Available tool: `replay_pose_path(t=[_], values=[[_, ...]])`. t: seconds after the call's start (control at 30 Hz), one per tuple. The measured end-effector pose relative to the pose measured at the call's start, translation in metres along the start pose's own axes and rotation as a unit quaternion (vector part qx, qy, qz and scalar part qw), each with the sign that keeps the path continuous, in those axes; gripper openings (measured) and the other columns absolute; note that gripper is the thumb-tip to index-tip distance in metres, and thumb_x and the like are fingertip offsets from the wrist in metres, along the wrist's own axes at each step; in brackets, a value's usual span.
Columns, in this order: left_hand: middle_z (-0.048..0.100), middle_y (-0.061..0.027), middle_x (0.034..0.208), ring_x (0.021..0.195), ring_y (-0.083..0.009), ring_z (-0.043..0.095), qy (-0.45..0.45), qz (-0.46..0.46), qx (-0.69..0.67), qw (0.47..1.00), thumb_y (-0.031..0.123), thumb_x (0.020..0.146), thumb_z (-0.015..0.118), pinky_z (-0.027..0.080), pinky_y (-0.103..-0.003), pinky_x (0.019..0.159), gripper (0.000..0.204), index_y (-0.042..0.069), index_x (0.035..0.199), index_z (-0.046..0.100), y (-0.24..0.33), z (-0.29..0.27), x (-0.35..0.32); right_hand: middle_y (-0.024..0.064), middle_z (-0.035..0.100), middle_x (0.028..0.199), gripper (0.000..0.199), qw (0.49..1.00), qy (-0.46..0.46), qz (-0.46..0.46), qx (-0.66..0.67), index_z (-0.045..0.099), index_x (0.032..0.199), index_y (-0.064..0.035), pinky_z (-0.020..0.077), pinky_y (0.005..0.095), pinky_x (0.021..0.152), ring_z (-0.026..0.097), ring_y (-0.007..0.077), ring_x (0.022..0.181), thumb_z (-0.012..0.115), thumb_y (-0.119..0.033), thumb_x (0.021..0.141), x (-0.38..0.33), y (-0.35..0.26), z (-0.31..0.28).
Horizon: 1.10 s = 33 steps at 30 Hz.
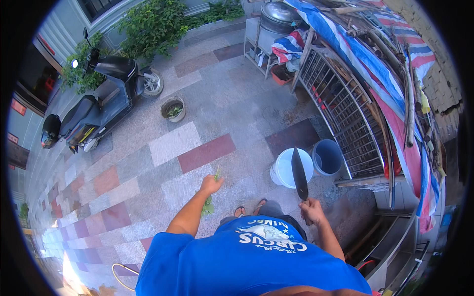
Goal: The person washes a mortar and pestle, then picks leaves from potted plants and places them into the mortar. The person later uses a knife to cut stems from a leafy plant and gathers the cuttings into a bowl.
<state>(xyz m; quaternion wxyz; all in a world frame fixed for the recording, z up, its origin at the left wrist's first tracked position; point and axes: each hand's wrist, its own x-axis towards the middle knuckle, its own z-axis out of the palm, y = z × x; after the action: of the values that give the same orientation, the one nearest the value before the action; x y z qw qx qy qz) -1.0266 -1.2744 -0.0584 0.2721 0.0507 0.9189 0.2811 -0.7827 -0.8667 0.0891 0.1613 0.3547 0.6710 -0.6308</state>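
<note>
In my left hand (211,184) is a small bunch of leafy greens (208,206), with a stem poking up above the fist and leaves hanging below. My right hand (312,211) is closed round the handle of a large knife (298,173), its dark, broad blade pointing away from me. From this view the blade crosses over a white bucket (283,170). A grey-blue bucket (328,157) stands right beside the white one. I cannot make out what either bucket holds.
A round pot (173,109) with greens inside stands ahead on the paved floor (173,143). To the left is a parked scooter (101,106). Metal bars (345,113) and a stack of wood under striped sheeting (355,54) line the right. A lidded metal pot (279,17) sits farther back.
</note>
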Motion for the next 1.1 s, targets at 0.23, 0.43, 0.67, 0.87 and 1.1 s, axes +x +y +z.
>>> replay_pose_path(t=[0.23, 0.43, 0.67, 0.87, 1.1], values=[[0.069, -0.0229, 0.075, 0.080, -0.0420, 0.069, 0.004, -0.056, -0.033, 0.998, 0.061, 0.085, 0.067, 0.053, -0.048, 0.076, 0.065, -0.002, 0.073, 0.070, 0.024, -0.061, 0.072, 0.0071, 0.060, 0.067, 0.018, 0.996, -0.052, -0.012, -0.066, 0.059, 0.097, -0.0017, 0.0494, 0.0329, 0.048, 0.058, 0.0168, 0.053, 0.069, -0.016, 0.093, 0.131, -0.094, 0.016], [0.075, -0.0191, 0.084, 0.087, -0.0362, 0.072, -0.043, -0.125, 0.027, 0.991, 0.050, 0.095, 0.059, 0.056, -0.043, 0.085, 0.048, 0.009, 0.083, 0.080, -0.056, -0.084, 0.093, 0.0101, 0.061, 0.065, 0.025, 0.990, -0.086, -0.001, -0.107, 0.055, 0.080, -0.0042, 0.0491, 0.0353, 0.048, 0.060, 0.0192, 0.053, 0.069, -0.020, 0.093, 0.245, -0.209, 0.050], [0.074, -0.0216, 0.085, 0.091, -0.0383, 0.072, 0.072, -0.358, -0.176, 0.914, 0.044, 0.093, 0.063, 0.056, -0.046, 0.083, 0.046, 0.002, 0.081, 0.077, -0.098, -0.113, 0.105, 0.0102, 0.063, 0.067, 0.023, 0.976, -0.148, -0.048, -0.153, 0.059, 0.083, -0.0012, 0.0488, 0.0355, 0.052, 0.060, 0.0175, 0.056, 0.067, -0.019, 0.094, 0.352, -0.360, 0.110], [0.074, -0.0233, 0.084, 0.084, -0.0364, 0.073, 0.036, -0.398, -0.120, 0.909, 0.036, 0.092, 0.065, 0.056, -0.046, 0.080, 0.042, -0.004, 0.087, 0.075, -0.155, -0.112, 0.186, 0.0082, 0.064, 0.071, 0.015, 0.971, -0.215, -0.100, 0.033, 0.064, 0.084, -0.0018, 0.0515, 0.0336, 0.060, 0.062, 0.0178, 0.062, 0.066, -0.014, 0.091, 0.462, -0.414, 0.179], [0.071, -0.0302, 0.093, 0.092, -0.0442, 0.071, -0.014, -0.245, -0.080, 0.966, 0.035, 0.091, 0.065, 0.055, -0.050, 0.083, 0.045, -0.009, 0.092, 0.072, -0.123, -0.267, 0.400, 0.0101, 0.060, 0.067, 0.029, 0.992, -0.100, 0.039, -0.060, 0.055, 0.104, 0.0014, 0.0507, 0.0355, 0.049, 0.060, 0.0199, 0.055, 0.064, -0.025, 0.098, 0.544, -0.516, 0.251]])
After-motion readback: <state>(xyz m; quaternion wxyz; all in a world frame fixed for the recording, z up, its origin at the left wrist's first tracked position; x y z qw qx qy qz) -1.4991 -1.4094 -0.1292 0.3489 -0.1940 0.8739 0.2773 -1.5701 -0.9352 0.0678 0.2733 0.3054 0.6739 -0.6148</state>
